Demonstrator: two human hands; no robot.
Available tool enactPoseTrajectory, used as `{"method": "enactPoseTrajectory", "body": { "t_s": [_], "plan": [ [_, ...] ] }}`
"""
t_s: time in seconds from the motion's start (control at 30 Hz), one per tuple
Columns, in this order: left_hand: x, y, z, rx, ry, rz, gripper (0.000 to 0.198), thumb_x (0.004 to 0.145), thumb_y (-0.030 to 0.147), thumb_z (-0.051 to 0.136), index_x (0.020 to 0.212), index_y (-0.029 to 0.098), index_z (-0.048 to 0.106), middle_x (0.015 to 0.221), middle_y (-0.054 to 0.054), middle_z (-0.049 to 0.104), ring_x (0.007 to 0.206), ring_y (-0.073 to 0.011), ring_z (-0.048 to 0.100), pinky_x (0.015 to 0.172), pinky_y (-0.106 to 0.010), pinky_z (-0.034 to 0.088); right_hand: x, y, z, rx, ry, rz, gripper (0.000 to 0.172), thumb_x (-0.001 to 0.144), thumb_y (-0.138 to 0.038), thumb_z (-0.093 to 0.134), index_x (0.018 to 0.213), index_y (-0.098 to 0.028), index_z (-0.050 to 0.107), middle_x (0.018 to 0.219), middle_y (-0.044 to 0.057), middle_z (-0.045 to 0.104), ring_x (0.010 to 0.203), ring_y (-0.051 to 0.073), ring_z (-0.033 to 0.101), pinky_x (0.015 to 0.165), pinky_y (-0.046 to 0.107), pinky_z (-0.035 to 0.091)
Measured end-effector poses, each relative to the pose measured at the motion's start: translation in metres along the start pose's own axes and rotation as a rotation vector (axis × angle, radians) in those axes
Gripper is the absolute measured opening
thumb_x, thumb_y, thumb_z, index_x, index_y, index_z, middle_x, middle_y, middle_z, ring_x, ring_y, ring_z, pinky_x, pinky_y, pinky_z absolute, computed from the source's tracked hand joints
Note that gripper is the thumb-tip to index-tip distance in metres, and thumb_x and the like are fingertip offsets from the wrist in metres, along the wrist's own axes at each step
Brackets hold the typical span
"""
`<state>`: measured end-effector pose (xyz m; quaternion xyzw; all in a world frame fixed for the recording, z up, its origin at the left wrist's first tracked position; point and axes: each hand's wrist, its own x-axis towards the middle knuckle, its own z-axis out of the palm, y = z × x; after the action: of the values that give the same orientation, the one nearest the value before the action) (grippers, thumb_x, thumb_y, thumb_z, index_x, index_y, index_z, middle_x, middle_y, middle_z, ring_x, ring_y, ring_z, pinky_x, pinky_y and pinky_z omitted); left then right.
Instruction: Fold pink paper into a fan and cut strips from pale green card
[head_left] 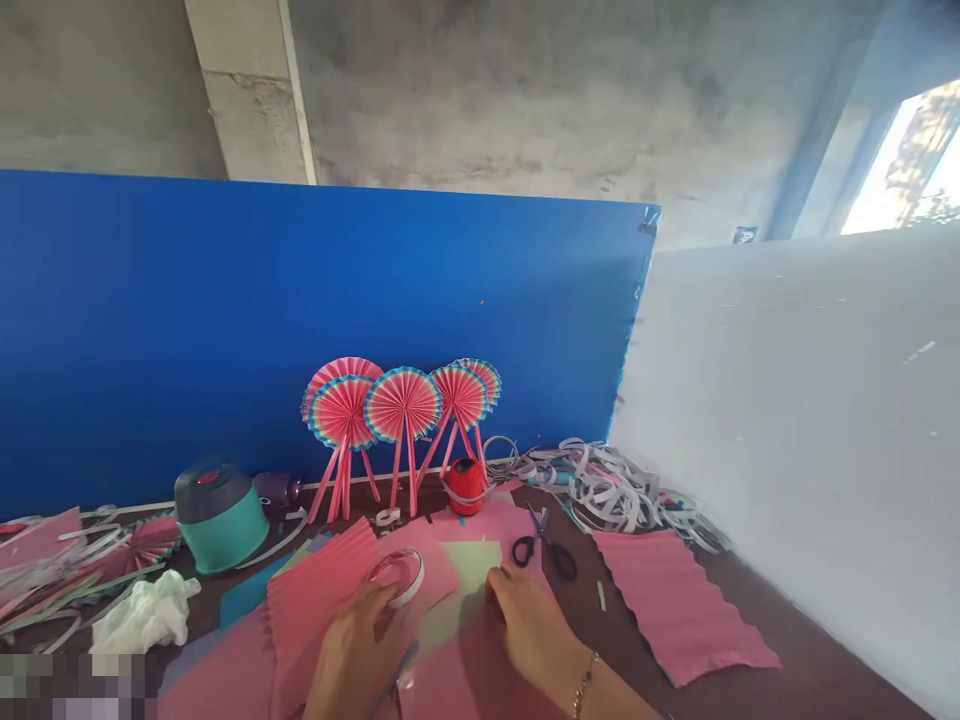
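Observation:
My left hand [358, 632] is closed on a roll of tape [416, 583], whose white and red ring stands up past my fingertips. My right hand [534, 625], with a bracelet at the wrist, has its fingers curled together over a pale green sheet of paper [469, 570]; whatever they pinch is too small to make out. Just beyond it lie scissors [538, 532] with black handles, blades spread apart. Pink paper sheets [457, 690] lie under both hands. Beside my left hand rests a pleated pink sheet [319, 590].
Several pleated paper fans [405, 405] on pink sticks lean against a blue board [187, 300]. A red container [466, 487], a teal tub with a dark lid [223, 530], a heap of paper strips [607, 490], crumpled white plastic [146, 612] and a wavy pink sheet [682, 600] surround the work.

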<state>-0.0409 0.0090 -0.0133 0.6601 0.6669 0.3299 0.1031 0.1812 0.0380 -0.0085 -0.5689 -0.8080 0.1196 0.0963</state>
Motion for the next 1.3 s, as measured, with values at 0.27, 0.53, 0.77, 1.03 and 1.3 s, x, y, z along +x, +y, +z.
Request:
{"method": "enactPoseTrajectory", "body": {
  "t_s": [0.27, 0.53, 0.77, 1.03, 1.3],
  "plan": [
    [-0.008, -0.024, 0.025, 0.217, 0.13, 0.264, 0.039, 0.085, 0.026, 0.04, 0.123, 0.02, 0.049, 0.122, -0.008, 0.06, 0.111, -0.0186, 0.056, 0.081, -0.028, 0.053, -0.008, -0.016, -0.017, -0.034, -0.058, 0.005, 0.032, 0.065, 0.005, 0.044, 0.084, -0.014, 0.06, 0.096, 0.008, 0.061, 0.088, 0.019, 0.057, 0.068, 0.025, 0.035],
    [-0.018, -0.033, 0.034, 0.403, 0.231, 0.711, 0.052, 0.089, 0.015, 0.035, 0.14, 0.019, 0.024, 0.14, -0.007, 0.042, 0.129, -0.0215, 0.034, 0.1, -0.036, 0.041, -0.009, -0.018, -0.02, -0.048, -0.013, -0.022, 0.026, 0.07, 0.002, 0.043, 0.083, -0.015, 0.06, 0.094, 0.007, 0.061, 0.083, 0.018, 0.058, 0.064, 0.025, 0.033],
    [-0.007, -0.015, 0.015, 0.079, 0.063, 0.362, 0.043, 0.084, 0.013, 0.032, 0.121, 0.023, 0.051, 0.123, -0.007, 0.059, 0.114, -0.0172, 0.054, 0.09, -0.032, 0.05, -0.007, -0.014, -0.017, -0.022, 0.021, -0.047, 0.02, 0.079, -0.004, 0.044, 0.085, -0.015, 0.059, 0.091, 0.007, 0.06, 0.082, 0.017, 0.057, 0.067, 0.025, 0.032],
    [-0.01, 0.006, -0.006, -0.162, 0.046, 0.163, 0.032, 0.08, 0.018, 0.04, 0.101, 0.023, 0.063, 0.103, -0.007, 0.066, 0.089, -0.0166, 0.063, 0.068, -0.024, 0.052, -0.005, -0.01, -0.008, 0.019, 0.117, -0.115, 0.023, 0.08, -0.003, 0.04, 0.079, -0.015, 0.06, 0.087, 0.007, 0.059, 0.078, 0.015, 0.058, 0.067, 0.024, 0.035],
    [0.019, -0.004, -0.087, -0.116, -0.143, -0.104, 0.028, 0.074, 0.031, 0.047, 0.087, 0.023, 0.071, 0.09, -0.002, 0.073, 0.076, -0.0181, 0.064, 0.065, -0.023, 0.046, -0.004, -0.009, -0.005, 0.051, 0.156, -0.194, 0.025, 0.081, -0.004, 0.036, 0.077, -0.017, 0.057, 0.087, 0.007, 0.056, 0.075, 0.016, 0.056, 0.069, 0.026, 0.038]
  ]
}}
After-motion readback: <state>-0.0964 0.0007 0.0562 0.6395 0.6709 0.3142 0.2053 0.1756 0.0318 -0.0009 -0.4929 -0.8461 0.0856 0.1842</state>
